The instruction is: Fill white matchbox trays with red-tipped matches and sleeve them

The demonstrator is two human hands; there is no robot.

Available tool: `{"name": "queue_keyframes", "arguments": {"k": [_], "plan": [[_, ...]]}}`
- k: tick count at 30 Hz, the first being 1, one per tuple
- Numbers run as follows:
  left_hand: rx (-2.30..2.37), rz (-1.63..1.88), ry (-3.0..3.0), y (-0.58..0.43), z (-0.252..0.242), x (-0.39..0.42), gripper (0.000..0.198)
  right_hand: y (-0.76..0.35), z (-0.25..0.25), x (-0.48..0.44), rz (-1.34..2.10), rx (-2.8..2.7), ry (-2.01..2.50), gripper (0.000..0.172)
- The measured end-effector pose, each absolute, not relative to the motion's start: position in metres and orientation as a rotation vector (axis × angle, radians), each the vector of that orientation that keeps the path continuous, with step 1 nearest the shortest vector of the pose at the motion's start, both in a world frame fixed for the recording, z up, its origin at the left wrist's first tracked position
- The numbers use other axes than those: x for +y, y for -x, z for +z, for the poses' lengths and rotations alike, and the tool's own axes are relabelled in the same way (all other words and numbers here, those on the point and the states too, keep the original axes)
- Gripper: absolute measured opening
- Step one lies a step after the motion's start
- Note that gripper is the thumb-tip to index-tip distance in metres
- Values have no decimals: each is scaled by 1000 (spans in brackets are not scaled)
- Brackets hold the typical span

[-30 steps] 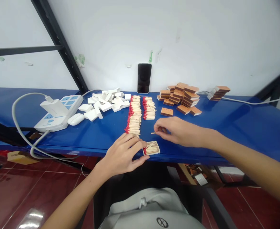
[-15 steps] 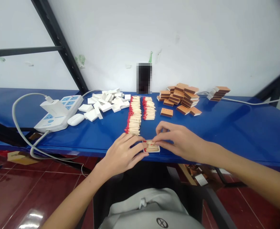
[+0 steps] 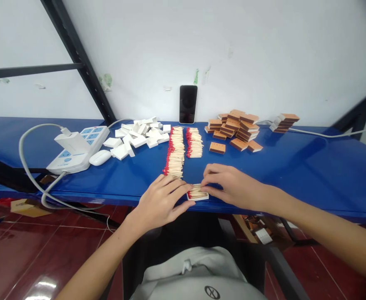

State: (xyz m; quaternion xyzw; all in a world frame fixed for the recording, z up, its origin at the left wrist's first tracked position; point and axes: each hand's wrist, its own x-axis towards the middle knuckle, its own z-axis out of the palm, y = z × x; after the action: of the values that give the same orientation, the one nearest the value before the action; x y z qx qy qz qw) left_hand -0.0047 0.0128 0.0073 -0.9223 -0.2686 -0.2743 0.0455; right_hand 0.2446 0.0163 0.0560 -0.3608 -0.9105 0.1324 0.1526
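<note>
The left hand [image 3: 162,203] gripped the left end of a small white tray [image 3: 202,199] near the front edge of the blue worktop [image 3: 298,171], its thumb along the near side and its fingers at the far side. Loose matches [image 3: 196,193] lay in the tray, red heads towards that hand. The right hand [image 3: 232,184] was over the tray's other end, fingers bent and tips close together; whether they held a match could not be told. Just beyond the left hand ran a long row [image 3: 175,154] of matches, with a shorter row [image 3: 195,143] to its right. Farther off to the left were a heap of white pieces [image 3: 143,133], a rounded white case [image 3: 100,158] and a power strip [image 3: 75,163]. Beyond the right hand lay a single box [image 3: 217,147], with a pile [image 3: 239,125] of similar boxes behind it and a leaning stack [image 3: 285,123] farther right. A phone [image 3: 188,104] leaned against the wall [image 3: 248,54], beyond both hands.
</note>
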Motion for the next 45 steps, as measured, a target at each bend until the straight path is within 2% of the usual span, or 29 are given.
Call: {"name": "queue_keyframes", "arguments": {"k": [8,13,19,22,28,35,45], "plan": [[-774,-881,2812,5,7,13,26,-240,57,20,646,-2529,1070,16],[-766,-895,2836,5,6,14,24,-244,65,37,772,-2343,1239,16],[-775,-886,2826,5,8,13,25,-248,51,79,153,-2392,1320,15],[-786,-885,2818,4,9,13,27,-246,43,93,20,-2500,1268,19],[-785,-889,2796,6,8,13,31,-243,37,100,39,-2545,1239,19],[-784,-900,2786,5,7,13,35,-246,36,97,273,-2513,1211,12],[-787,-896,2791,4,8,13,34,-244,39,99,149,-2563,1186,13]]}}
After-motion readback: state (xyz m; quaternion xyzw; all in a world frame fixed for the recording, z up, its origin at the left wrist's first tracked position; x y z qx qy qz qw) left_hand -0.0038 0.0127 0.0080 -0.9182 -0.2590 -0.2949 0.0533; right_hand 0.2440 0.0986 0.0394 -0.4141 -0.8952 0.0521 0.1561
